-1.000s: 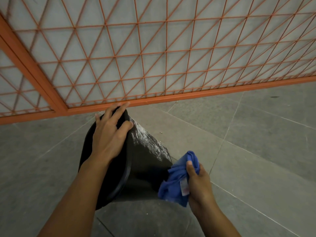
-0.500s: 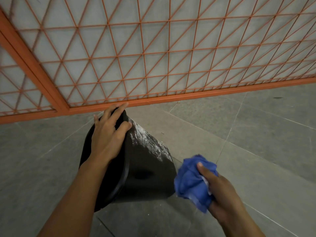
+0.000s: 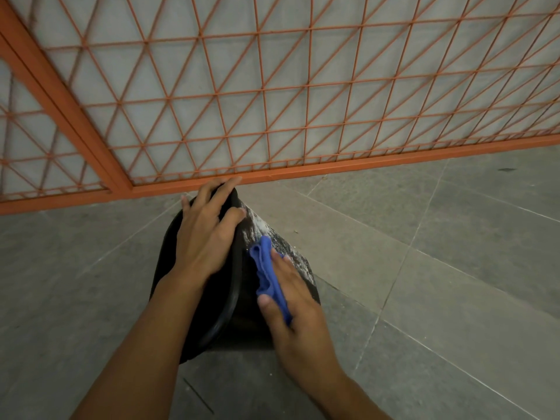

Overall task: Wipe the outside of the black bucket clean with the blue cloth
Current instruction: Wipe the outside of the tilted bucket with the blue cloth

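Head view: black bucket (image 3: 251, 298) lies tipped on the floor (image 3: 424, 268), mouth facing left, base to the right; left hand (image 3: 206, 237) clasps its upper rim; right hand (image 3: 291, 301) presses a blue cloth (image 3: 268, 274) flat against its white-smeared side.

Bucket (image 3: 225, 286): black, white speckled streak down outer wall. Cloth (image 3: 268, 275): blue, plain. Grille (image 3: 272, 95): orange frame and bars, triangular lattice over pale grey panels. Floor (image 3: 439, 253): grey mottled tiles, lighter grout lines.
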Tool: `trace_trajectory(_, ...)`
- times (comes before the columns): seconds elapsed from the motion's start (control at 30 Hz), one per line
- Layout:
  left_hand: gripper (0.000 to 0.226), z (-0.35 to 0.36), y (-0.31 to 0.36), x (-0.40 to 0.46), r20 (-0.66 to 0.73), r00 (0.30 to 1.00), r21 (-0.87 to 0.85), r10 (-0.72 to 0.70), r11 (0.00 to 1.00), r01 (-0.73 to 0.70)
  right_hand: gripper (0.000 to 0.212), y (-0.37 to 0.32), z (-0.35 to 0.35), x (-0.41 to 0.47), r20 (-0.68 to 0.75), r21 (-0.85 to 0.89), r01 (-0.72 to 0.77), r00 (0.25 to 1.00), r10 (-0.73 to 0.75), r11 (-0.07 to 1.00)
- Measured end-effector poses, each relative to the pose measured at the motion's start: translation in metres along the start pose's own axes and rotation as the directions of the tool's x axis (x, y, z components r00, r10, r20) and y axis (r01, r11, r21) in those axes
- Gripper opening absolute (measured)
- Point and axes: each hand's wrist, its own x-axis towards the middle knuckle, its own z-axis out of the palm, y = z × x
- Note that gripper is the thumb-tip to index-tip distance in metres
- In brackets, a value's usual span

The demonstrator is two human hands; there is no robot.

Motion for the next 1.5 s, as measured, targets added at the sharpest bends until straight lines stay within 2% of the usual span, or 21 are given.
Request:
trace_trajectory(0.07,0.071,0.001,0.001,0.001,-0.002,1.0,0.0,-0.018,1.0,0.018,0.053,-0.002,0.001,-0.003,-0.045,0.035,-0.018,0.999,0.019,0.999)
trace_trajectory(0.2,0.073,0.002,0.001,-0.001,-0.003,1.0,-0.008,-0.009,1.0,0.009,0.052,-0.015,0.012,-0.01,-0.043,0.103,0.078,0.996,-0.073,0.992)
trace_trajectory(0.33,0.075,0.0,0.003,-0.001,-0.009,1.0,-0.021,-0.024,0.999,0.024,0.047,-0.008,0.007,0.001,-0.089,0.108,-0.04,0.995,0.049,0.993)
trace_trajectory(0.47,0.066,0.002,0.005,-0.005,0.001,0.999,-0.029,-0.042,0.999,0.042,0.056,-0.026,0.009,-0.015,-0.017,0.137,0.042,0.999,-0.04,0.99)
trace_trajectory(0.57,0.072,0.004,0.004,-0.002,-0.017,0.998,-0.031,-0.054,0.998,0.054,0.043,-0.022,0.003,0.006,-0.027,0.125,0.002,1.0,0.001,0.992)
trace_trajectory(0.63,0.068,0.005,0.007,-0.002,-0.001,0.998,0.019,-0.057,0.998,0.057,0.046,-0.02,0.003,0.004,-0.058,0.123,-0.018,0.998,0.026,0.992)
trace_trajectory(0.77,0.06,0.006,0.01,-0.003,0.035,0.999,0.054,-0.037,0.998,0.035,0.046,-0.025,0.008,-0.02,-0.003,0.127,0.038,0.999,-0.038,0.991)
trace_trajectory(0.9,0.06,0.011,0.013,0.0,0.034,0.996,0.074,-0.087,0.994,0.085,0.041,-0.021,-0.005,0.01,-0.043,0.028,-0.025,0.999,0.026,0.999)
trace_trajectory(1.0,0.06,0.013,0.016,0.002,0.044,0.997,0.092,-0.067,0.994,0.063,0.053,-0.024,0.0,-0.005,-0.038,0.043,-0.058,0.997,0.06,0.997)
trace_trajectory(1.1,0.067,0.008,0.009,0.001,0.038,0.998,0.039,-0.042,0.998,0.041,0.059,-0.032,0.011,-0.026,0.054,0.026,-0.018,0.998,0.017,0.999)
trace_trajectory(1.17,0.072,0.005,0.007,0.001,0.026,0.999,0.021,-0.043,0.999,0.043,0.053,-0.026,0.011,-0.013,0.012,0.034,0.062,0.998,-0.062,0.998)
trace_trajectory(1.27,0.062,0.005,0.01,0.0,0.018,0.997,0.026,-0.072,0.997,0.072,0.047,-0.02,0.005,0.006,-0.06,0.096,-0.007,0.998,0.013,0.995)
trace_trajectory(1.4,0.065,0.005,0.01,-0.002,0.036,0.999,0.05,-0.026,0.998,0.024,0.049,-0.024,0.015,-0.013,-0.011,0.1,0.052,0.999,-0.051,0.994)
trace_trajectory(1.5,0.061,0.005,0.012,0.0,0.022,0.999,0.032,-0.048,0.998,0.047,0.044,-0.016,0.008,0.003,-0.044,0.096,0.005,0.999,0.0,0.995)
